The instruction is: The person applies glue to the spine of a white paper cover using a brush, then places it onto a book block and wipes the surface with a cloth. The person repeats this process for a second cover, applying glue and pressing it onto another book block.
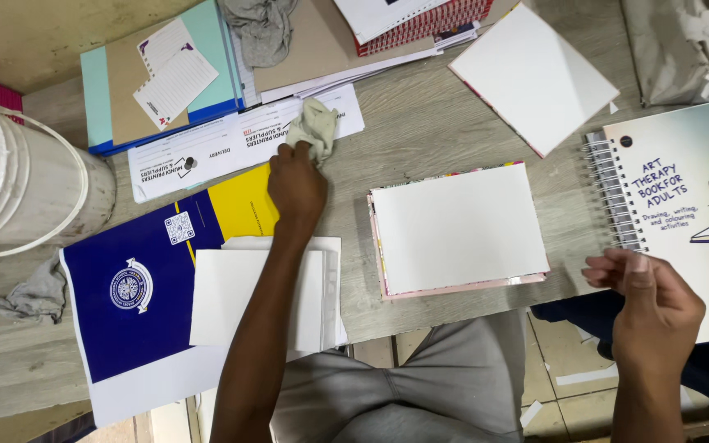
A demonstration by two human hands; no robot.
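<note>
While the right hand (654, 308) rests loosely curled on the spiral-bound book (691, 221) at 3 o'clock, nothing gripped, the left hand (295, 184) pinches a small cloth (315, 127) at 11 o'clock. Blank pad (457, 228) lies centre, untouched; looks like wiping's barely begun, imo.

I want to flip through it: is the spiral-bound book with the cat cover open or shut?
Shut: the spiral-bound book shows its front cover, right hand resting on its lower edge.

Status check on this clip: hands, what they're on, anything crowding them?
Left hand shut on grey rag, reaching over stacked white sheets. Right hand rests on spiral-bound book, grip loose. White-covered pad lies between them, untouched.
</note>
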